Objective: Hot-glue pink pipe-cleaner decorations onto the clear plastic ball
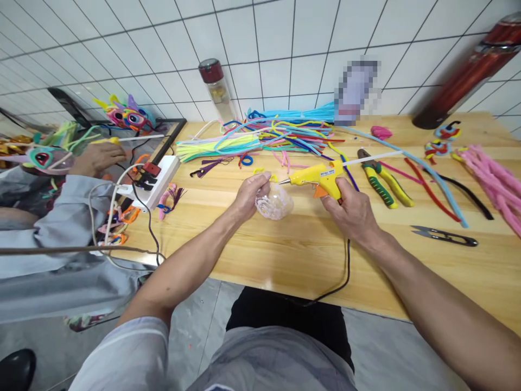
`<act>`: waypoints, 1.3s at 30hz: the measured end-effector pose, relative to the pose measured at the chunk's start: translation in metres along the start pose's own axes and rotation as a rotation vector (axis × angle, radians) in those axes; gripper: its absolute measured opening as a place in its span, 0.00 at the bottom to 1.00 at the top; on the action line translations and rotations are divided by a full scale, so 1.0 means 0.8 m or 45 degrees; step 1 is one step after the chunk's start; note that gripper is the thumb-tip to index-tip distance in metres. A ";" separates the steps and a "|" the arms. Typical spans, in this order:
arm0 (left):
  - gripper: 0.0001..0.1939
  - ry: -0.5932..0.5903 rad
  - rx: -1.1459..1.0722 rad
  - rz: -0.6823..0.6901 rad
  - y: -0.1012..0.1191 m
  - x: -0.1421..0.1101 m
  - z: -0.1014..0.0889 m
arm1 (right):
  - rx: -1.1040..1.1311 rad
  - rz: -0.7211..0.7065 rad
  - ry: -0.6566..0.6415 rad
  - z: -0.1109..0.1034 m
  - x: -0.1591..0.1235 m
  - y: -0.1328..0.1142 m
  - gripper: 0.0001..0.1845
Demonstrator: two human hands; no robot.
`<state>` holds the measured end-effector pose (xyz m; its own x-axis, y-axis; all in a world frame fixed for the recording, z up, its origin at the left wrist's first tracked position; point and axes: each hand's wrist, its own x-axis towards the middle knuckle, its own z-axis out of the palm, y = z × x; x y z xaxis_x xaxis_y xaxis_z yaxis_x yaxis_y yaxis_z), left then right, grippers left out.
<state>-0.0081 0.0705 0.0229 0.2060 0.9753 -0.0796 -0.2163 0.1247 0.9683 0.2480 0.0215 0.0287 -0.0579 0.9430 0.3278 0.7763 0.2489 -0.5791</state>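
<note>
My right hand (355, 210) is wrapped round the grip of a yellow hot glue gun (312, 175), a white glue stick poking out of its back. The gun's metal nozzle points left, close to the fingertips of my left hand (249, 196). Those fingers pinch a clear, rounded plastic piece (277, 204) with a pale pink-white pattern, just above the table. Small loops of yellow pipe cleaner (259, 171) show by its upper edge; whether they are attached I cannot tell. Below my right hand, the gun's black cord (348, 266) runs down over the table edge.
Bundled pipe cleaners (228, 145) lie behind my hands. To the right are pliers (382, 179), thread snips (445, 236), pink pipe cleaners (492, 184) and a red thermos (468, 70). A power strip (157, 184) stands left, beside a co-worker's hand (100, 158).
</note>
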 end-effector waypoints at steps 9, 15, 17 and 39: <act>0.35 -0.016 0.006 0.017 0.001 -0.003 0.000 | 0.022 -0.042 -0.042 0.008 -0.001 -0.001 0.16; 0.35 0.013 0.032 0.012 -0.001 -0.001 -0.001 | -0.038 -0.101 -0.038 0.006 0.001 -0.003 0.13; 0.35 -0.004 0.034 0.024 -0.002 -0.001 -0.001 | -0.061 -0.111 -0.034 0.004 0.000 -0.003 0.13; 0.36 0.006 -0.039 -0.141 0.007 -0.007 -0.002 | -0.034 -0.055 -0.118 0.000 -0.010 -0.015 0.10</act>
<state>-0.0122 0.0664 0.0285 0.2255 0.9561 -0.1872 -0.2214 0.2374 0.9458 0.2389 0.0109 0.0334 -0.1483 0.9483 0.2806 0.7882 0.2847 -0.5456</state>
